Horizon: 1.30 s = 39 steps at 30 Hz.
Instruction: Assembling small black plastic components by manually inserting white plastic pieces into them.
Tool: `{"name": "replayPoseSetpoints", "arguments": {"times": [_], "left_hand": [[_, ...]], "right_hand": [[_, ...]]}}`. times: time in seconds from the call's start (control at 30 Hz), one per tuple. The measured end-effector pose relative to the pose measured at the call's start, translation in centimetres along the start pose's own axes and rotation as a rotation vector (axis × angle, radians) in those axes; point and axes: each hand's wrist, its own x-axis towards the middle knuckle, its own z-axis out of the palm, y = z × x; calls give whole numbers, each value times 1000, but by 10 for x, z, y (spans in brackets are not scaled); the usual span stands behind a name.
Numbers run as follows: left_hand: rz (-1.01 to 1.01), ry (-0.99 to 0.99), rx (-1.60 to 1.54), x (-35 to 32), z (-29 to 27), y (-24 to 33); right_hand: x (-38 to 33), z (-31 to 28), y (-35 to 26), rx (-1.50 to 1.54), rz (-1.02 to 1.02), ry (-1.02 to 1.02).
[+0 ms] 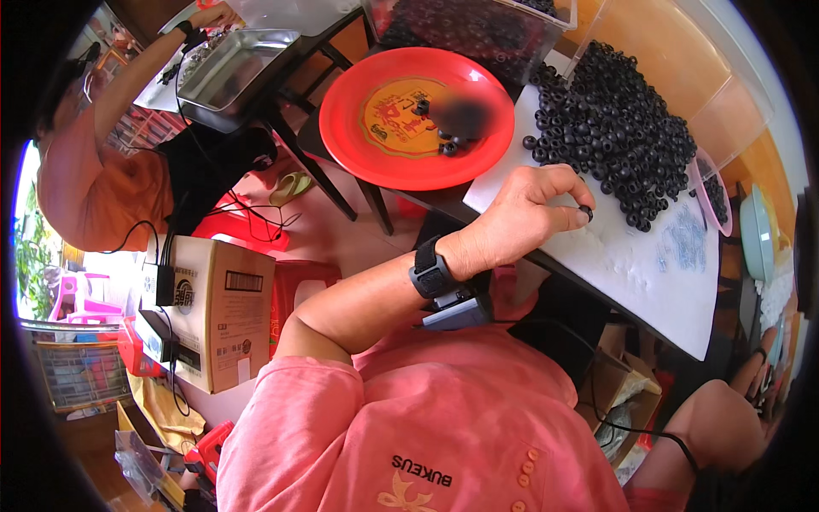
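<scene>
A white tabletop (648, 273) is seen at the right of the view, and it is taken as the landmark. A large heap of black rubber rings (618, 128) is spread on its far part, just beside a clear plastic bin (725, 94) standing at its far edge. Off the tabletop's left edge, on a dark stand, a red round plate (358, 145) is set; a few black rings are lying near the plate's centre, partly blurred. Beyond the plate, further from the tabletop, a metal tray (235, 64) is placed in front of a second person in an orange shirt, whose hand is reaching past the tray's far end. A cardboard box (222, 307) is seen on the floor, well left of the tabletop and below it. At the tabletop's right edge a small pink-rimmed dish (712, 192) with dark pieces is tilted. A scatter of small clear pieces (682, 243) is lying on the tabletop near that dish.

The left hand (520, 213), with a black wristband on its wrist, is rested on the tabletop's near-left part, fingers curled narrow, and a single black ring (586, 211) is pinched at the fingertips, just above the white surface and near the heap's lower edge. The right hand is not seen.
</scene>
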Motion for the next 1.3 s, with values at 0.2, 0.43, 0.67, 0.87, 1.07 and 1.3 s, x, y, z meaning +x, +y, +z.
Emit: {"name": "replayPoseSetpoints", "arguments": {"times": [0.2, 0.43, 0.67, 0.87, 1.07, 1.3], "left_hand": [[19, 12, 49, -1, -2, 0], [19, 23, -13, 1, -2, -4], [68, -6, 57, 1, -3, -1], [17, 18, -37, -11, -5, 3], [-38, 59, 45, -4, 5, 14], [-29, 85, 47, -3, -1, 6]], "right_hand": [[4, -1, 6, 53, -6, -10], [11, -7, 10, 101, 6, -35], [18, -11, 4, 100, 62, -41], [15, 10, 19, 104, 112, 224], [53, 56, 92, 714, -200, 655], [55, 48, 85, 574, -310, 850]]}}
